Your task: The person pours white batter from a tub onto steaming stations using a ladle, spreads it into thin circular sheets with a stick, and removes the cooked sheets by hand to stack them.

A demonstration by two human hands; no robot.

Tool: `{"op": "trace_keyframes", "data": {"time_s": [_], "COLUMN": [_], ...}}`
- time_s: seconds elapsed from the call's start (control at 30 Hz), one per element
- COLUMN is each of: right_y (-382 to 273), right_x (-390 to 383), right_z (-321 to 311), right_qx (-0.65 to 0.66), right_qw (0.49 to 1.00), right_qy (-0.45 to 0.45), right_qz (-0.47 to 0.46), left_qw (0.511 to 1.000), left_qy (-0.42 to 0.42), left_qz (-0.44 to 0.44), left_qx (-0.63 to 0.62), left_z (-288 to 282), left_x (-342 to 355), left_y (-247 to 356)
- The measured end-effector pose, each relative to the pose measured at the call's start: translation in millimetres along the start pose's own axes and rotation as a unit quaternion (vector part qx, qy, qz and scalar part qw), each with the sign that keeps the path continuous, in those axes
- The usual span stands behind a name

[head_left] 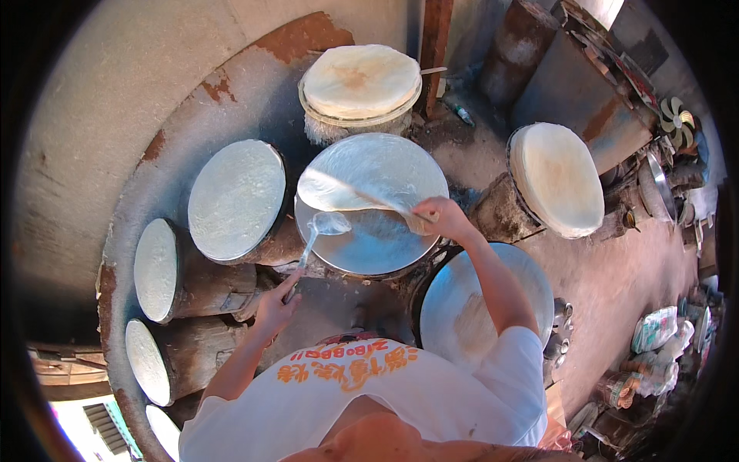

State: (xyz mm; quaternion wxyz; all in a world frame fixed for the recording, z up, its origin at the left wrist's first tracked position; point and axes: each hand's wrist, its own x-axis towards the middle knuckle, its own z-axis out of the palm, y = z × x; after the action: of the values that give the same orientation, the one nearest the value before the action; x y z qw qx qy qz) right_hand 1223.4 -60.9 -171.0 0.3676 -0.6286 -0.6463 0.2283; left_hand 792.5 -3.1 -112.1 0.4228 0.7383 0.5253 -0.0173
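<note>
My left hand (279, 309) is closed round the handle of a ladle (329, 223), whose bowl is over the near left part of a round metal griddle (369, 250). My right hand (445, 217) grips a long, thin spatula (346, 189) at the griddle's right side. Its pale blade reaches left across the near edge of a thin white pancake (377, 158). That pancake covers the far half of the griddle, and bare metal shows on the near half. Whether the blade lies under or over the pancake's edge, I cannot tell.
Several round griddles on drums, coated white, curve along the left, one of them a large griddle (237, 200). Thick pancake stacks stand behind, one a round stack (362, 81), and at right, another stack (558, 181). A mostly bare griddle (493, 300) sits by my right arm.
</note>
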Motion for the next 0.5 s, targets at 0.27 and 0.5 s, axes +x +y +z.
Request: {"op": "trace_keyframes", "data": {"time_s": [0.27,0.5], "right_y": [3.2,14.0], "right_x": [16.0,56.0], "right_z": [19.2,15.4], "right_qx": [0.023,-0.004], "right_qw": [0.994,0.998], "right_qy": [-0.037,-0.03], "right_qz": [-0.097,-0.056], "left_qw": [0.997,0.988], "left_qy": [0.041,0.042], "left_qz": [0.065,-0.014], "left_qx": [-0.018,-0.15], "left_z": [4.2,2.6], "left_x": [-26.0,-26.0], "left_y": [-27.4,2.1]}}
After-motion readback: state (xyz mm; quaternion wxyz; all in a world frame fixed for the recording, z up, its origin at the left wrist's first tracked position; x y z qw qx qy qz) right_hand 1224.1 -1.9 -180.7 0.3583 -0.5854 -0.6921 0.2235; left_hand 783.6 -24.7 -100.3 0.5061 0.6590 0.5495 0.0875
